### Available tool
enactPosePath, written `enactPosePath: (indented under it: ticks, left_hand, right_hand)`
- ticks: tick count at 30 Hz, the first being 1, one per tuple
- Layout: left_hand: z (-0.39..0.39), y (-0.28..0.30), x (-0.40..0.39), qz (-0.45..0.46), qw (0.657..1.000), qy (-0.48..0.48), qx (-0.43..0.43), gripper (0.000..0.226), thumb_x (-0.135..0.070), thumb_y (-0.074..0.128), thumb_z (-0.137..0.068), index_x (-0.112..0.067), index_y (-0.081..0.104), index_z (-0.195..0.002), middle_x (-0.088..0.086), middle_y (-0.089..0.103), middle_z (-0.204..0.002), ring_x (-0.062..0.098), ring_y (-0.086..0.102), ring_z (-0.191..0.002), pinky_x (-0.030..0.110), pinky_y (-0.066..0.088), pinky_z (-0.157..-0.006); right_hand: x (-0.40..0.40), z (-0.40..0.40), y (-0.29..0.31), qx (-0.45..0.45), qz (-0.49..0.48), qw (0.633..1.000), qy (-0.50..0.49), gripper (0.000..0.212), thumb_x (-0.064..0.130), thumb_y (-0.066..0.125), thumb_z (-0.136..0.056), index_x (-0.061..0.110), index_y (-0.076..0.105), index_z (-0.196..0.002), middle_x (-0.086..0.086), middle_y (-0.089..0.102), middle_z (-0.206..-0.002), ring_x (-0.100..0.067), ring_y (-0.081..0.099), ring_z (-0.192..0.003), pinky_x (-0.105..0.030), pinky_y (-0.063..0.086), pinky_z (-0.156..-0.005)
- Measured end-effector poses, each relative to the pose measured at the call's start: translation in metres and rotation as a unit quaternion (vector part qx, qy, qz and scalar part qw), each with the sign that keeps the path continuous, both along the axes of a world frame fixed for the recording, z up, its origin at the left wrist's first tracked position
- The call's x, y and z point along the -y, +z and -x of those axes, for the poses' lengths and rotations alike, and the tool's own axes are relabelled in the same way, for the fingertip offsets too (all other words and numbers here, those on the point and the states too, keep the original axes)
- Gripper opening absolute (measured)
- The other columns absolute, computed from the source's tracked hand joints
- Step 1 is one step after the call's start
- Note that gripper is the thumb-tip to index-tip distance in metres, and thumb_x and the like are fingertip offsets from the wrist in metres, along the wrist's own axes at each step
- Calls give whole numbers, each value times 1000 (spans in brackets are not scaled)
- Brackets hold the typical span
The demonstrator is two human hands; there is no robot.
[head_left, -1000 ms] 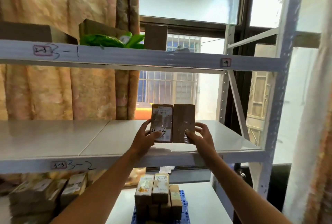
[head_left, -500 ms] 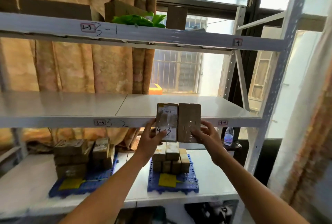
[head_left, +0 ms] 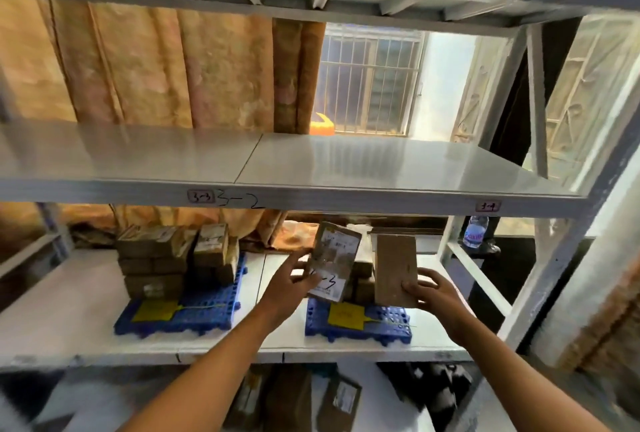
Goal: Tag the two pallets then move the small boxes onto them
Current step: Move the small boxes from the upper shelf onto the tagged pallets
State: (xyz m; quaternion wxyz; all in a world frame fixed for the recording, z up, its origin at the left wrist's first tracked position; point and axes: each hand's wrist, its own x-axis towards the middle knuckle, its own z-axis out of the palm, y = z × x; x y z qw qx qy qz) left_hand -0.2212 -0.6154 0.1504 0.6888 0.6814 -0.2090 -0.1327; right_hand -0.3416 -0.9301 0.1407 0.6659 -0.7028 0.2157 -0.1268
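Two blue pallets sit on the lower white shelf, each with a yellow tag at its front. The left pallet (head_left: 207, 313) carries a stack of small brown boxes (head_left: 173, 258). My left hand (head_left: 289, 287) holds a labelled small box (head_left: 334, 260) above the right pallet (head_left: 388, 326). My right hand (head_left: 436, 296) grips a plain brown box (head_left: 394, 268) beside it, also over the right pallet. A few boxes stacked on that pallet are mostly hidden behind the two held ones.
A bare metal shelf (head_left: 381, 164) runs across just above my hands, its front beam marked 3-2. A white rack upright (head_left: 540, 293) stands to the right, with a water bottle (head_left: 476, 230) behind it. More parcels (head_left: 294, 400) lie on the level below.
Both hands have come down from the middle shelf to the lower level with the two boxes, which have drifted apart. My view has tilted downward.
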Motion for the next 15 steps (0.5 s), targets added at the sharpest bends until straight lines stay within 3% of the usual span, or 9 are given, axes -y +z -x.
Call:
enactPosePath:
  ticks: [2, 5, 11, 15]
  left_hand:
    - [-25, -12, 6, 5, 999, 30, -32, 41, -19, 76, -90, -41, 62, -122, 7, 66, -120, 15, 75, -95, 34, 63, -74]
    - [-65, -16, 27, 22, 995, 68, -73, 33, -23, 72, -94, -32, 61, -124, 4, 70, -113, 12, 76, -86, 24, 59, -65]
    - [-128, -24, 74, 28, 984, 94, -149, 26, -34, 69, -94, -23, 68, -118, 5, 76, -108, 16, 77, -88, 28, 60, -67]
    - [-147, -38, 92, 19, 980, 117, -160, 27, -33, 66, -95, -20, 69, -118, 7, 74, -110, 21, 74, -96, 31, 62, -70]
  right_hand:
    - [19, -25, -21, -14, -8, 999, -43, 48, 16, 83, -86, 13, 60, -128, -14, 78, -105, -27, 78, -90, -32, 62, -67]
    - [51, -70, -41, -48, -13, 995, -88, 48, 21, 82, -87, 9, 60, -129, -18, 73, -112, -32, 74, -97, -36, 59, -72]
    - [100, -149, -76, -121, 9, 987, -104, 29, 24, 74, -92, 2, 70, -111, -19, 73, -109, -36, 69, -100, -36, 52, -71]
    - [109, -178, -89, -145, 9, 985, -96, 37, 27, 75, -92, 1, 70, -116, -18, 72, -111, -36, 69, -104, -35, 52, -69]
